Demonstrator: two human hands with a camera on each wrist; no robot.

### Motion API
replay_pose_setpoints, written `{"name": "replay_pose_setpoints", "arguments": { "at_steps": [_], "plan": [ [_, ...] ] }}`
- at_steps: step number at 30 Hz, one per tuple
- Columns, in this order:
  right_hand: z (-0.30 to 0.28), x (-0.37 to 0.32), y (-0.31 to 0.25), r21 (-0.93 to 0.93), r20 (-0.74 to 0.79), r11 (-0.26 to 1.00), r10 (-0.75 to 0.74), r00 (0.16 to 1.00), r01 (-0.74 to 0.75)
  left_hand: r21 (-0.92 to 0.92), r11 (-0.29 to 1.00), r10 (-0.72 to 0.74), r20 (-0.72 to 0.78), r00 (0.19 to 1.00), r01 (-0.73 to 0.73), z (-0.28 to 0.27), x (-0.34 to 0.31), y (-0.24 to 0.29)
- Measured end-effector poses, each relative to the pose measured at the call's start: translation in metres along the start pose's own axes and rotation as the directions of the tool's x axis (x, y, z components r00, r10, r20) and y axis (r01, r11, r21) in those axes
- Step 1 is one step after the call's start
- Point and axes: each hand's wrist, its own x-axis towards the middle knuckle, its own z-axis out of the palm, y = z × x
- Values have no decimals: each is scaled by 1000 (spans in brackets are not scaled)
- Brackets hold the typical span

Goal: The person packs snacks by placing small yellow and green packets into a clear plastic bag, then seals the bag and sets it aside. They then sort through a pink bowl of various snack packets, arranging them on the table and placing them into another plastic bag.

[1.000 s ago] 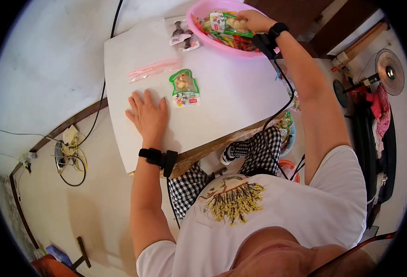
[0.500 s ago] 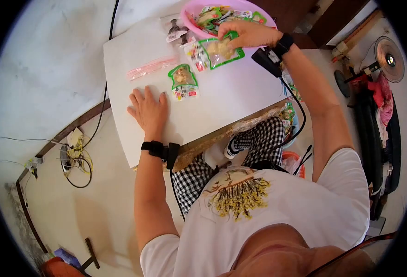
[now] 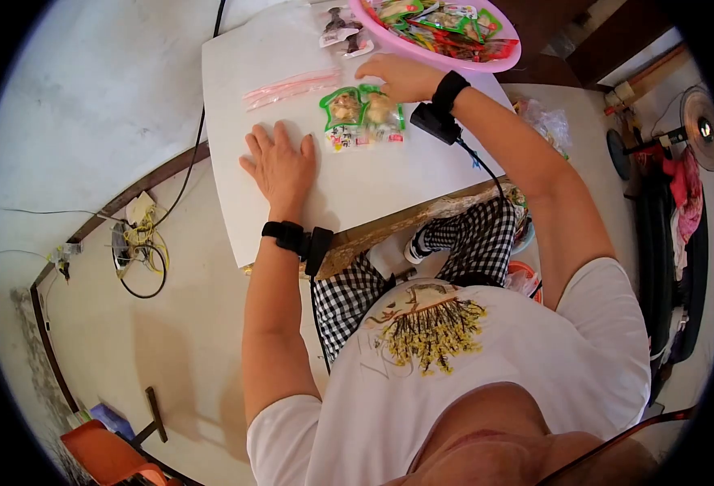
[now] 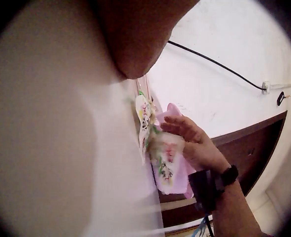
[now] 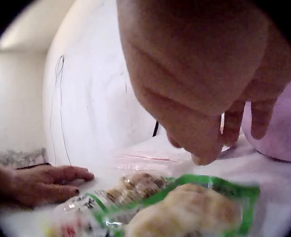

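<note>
Two clear snack packets with green borders lie side by side on the white tabletop, a left packet [image 3: 343, 117] and a right packet [image 3: 384, 116]. Pale lumpy food shows through the right packet's window [image 5: 190, 212]. My right hand [image 3: 405, 78] is just beyond the right packet, fingers loosely extended and pointing left. In the right wrist view, its fingertips [image 5: 205, 157] hang above and behind the packets, gripping nothing. My left hand [image 3: 284, 168] rests palm down on the tabletop, fingers spread, left of the packets.
A pink basin [image 3: 512, 65] full of packets stands at the far right of the table. Dark-filled packets [image 3: 342, 34] lie left of it. Pink-edged zip bags [image 3: 288, 87] lie behind my left hand. A black cable [image 3: 198, 134] runs beside the table's left edge.
My right hand brought a packet out of the pink basin, laid it down right of the first packet and let go. The left hand has stayed on the tabletop.
</note>
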Motion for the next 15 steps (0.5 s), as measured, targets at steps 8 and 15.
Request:
{"name": "replay_pose_setpoints", "arguments": {
  "at_steps": [8,15],
  "plan": [
    [39,-36,-55,3,-4,989,146,989,-146,-22,1000,-19,7,1000,20,2,2,-1],
    [62,11,-98,64,-18,992,115,993,-113,-337,930,53,-267,962,-145,23,-2,-18]
  ]
}}
